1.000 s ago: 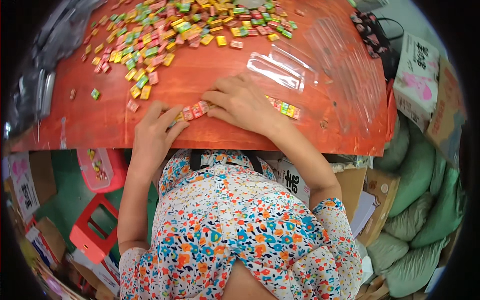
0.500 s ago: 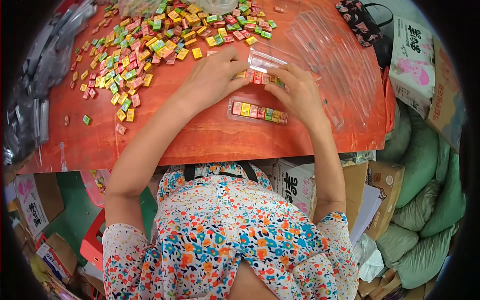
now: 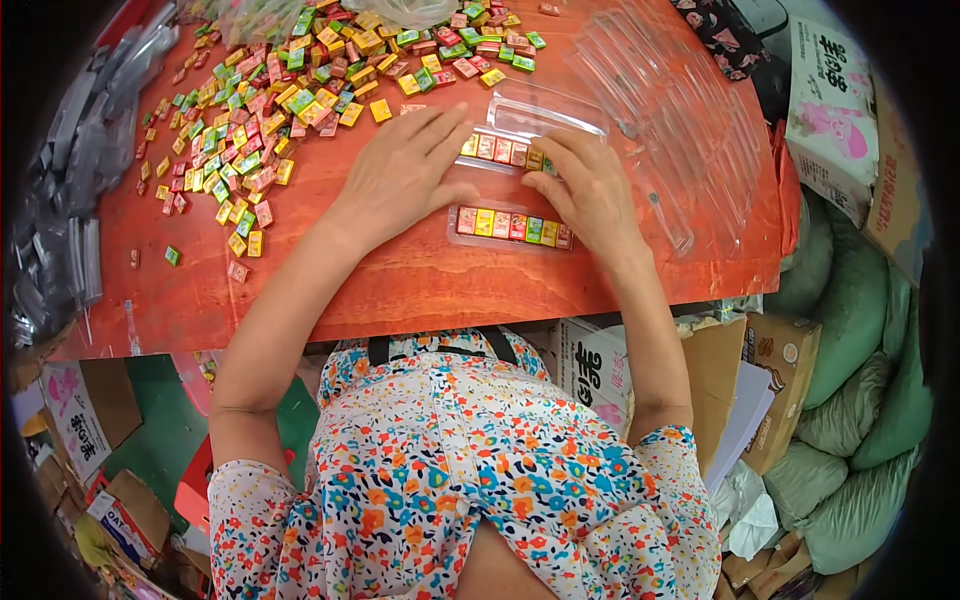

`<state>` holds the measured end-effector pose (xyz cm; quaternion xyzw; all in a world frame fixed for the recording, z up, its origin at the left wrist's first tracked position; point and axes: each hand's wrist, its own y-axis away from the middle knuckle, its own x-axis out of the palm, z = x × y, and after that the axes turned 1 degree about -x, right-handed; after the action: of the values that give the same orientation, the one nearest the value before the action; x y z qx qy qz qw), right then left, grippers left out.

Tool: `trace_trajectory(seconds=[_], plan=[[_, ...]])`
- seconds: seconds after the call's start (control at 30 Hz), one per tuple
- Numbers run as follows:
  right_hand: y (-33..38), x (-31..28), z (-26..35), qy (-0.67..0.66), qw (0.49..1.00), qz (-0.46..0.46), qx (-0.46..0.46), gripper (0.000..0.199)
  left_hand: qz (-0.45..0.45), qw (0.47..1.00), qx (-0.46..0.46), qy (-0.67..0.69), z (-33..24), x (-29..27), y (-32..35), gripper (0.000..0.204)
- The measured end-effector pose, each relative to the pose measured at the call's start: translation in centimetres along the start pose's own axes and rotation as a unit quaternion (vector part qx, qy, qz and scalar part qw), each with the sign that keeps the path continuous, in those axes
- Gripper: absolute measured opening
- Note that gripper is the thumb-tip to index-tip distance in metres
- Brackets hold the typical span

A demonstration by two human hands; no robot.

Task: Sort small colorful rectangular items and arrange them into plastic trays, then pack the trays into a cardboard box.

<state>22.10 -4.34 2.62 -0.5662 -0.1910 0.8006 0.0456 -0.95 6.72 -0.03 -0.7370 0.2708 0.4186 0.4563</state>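
Observation:
A clear plastic case [image 3: 548, 118] lies unfolded on the red table, its far half hollow. In its near half sits a row of small candy-coloured boxes [image 3: 502, 150], yellow, pink, red and green. My right hand [image 3: 592, 192] curls over the right end of this row, thumb on the near side and fingertips on the far side, hiding the last boxes. At the left end, my left hand [image 3: 400, 175] is open, fingers stretched and thumb spread, apart from the row. Closer to me lies a second clear case [image 3: 475, 240] with a similar filled row [image 3: 515, 226].
Loose small boxes [image 3: 300, 100] are heaped across the table's far left. Stacked clear plastic cases [image 3: 690, 140] spread over the right side. Grey plastic packaging [image 3: 75, 190] lines the left edge. A dark patterned bag [image 3: 722, 38] and cartons [image 3: 830, 115] stand at the far right.
My left hand has let go of the row's left end and drawn back slightly left, its fingers opening. My right hand stays at the right end.

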Motion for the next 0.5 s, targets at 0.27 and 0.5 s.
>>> trace_trajectory(seconds=[0.27,0.5], plan=[[1.4,1.9,1.0,0.041,0.989,0.136,-0.047,0.071,0.094,0.993,0.005,-0.069,-0.9,0.2,0.8,0.083],[2.7,0.4,2.5,0.047,0.98,0.189,-0.035,0.078,0.096,0.994,-0.036,-0.043,-3.6,-0.7,1.7,0.088]])
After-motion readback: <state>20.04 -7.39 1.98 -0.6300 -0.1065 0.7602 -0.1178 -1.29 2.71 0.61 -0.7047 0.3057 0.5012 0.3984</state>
